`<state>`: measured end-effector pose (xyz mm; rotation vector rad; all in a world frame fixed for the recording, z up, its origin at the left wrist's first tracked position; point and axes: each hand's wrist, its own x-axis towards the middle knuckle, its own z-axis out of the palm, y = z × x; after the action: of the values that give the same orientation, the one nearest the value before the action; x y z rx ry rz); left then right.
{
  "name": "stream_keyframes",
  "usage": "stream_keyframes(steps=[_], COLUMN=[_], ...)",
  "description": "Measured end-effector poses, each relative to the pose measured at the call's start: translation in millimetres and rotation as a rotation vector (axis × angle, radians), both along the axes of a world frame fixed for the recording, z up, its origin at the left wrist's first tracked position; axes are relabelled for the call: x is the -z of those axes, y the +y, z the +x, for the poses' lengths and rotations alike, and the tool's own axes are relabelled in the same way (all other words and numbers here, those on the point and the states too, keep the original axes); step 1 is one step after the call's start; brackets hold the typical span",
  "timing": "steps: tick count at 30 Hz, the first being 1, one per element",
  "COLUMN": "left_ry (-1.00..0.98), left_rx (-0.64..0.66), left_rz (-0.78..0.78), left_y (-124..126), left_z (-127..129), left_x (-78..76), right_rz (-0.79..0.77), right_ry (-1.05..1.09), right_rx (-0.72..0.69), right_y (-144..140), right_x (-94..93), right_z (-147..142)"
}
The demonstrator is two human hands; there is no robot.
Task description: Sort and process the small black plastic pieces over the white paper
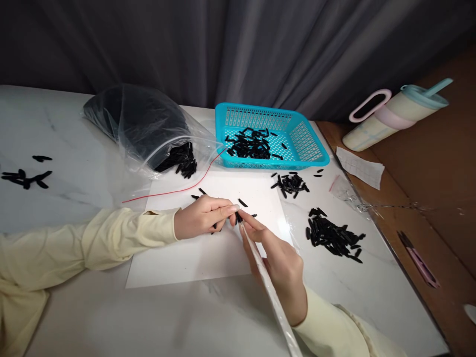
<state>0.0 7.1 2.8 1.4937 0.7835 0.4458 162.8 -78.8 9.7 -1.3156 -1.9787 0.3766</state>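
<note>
My left hand (204,216) is closed in a pinch, its fingertips meeting those of my right hand over a small black piece (238,218). Which fingers bear on that piece is partly hidden. Between the thumb and fingers of my right hand (277,263) runs a long, thin white stick (268,287), its narrow end touching the black piece and its wider end leaving the bottom of the view. Both hands are above a white sheet (178,267), where a few loose black pieces (243,203) lie around the fingertips.
Behind the hands stands a blue basket (267,164) holding black pieces. A clear bag (148,134) of them lies open at left. More sit in a right-hand pile (330,235). A tumbler (394,116), paper slip (360,167) and pink-handled snips (418,260) are farther right.
</note>
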Motion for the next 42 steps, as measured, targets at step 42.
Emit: stream_keyframes(steps=[42], left_ry=[-0.074], left_rx=[0.041], left_rz=[0.087], left_y=[0], left_z=[-2], left_x=[9.6], right_rz=[-0.286], right_ry=[0.298], right_rx=[0.056], right_y=[11], right_x=[-19.4], right_z=[11])
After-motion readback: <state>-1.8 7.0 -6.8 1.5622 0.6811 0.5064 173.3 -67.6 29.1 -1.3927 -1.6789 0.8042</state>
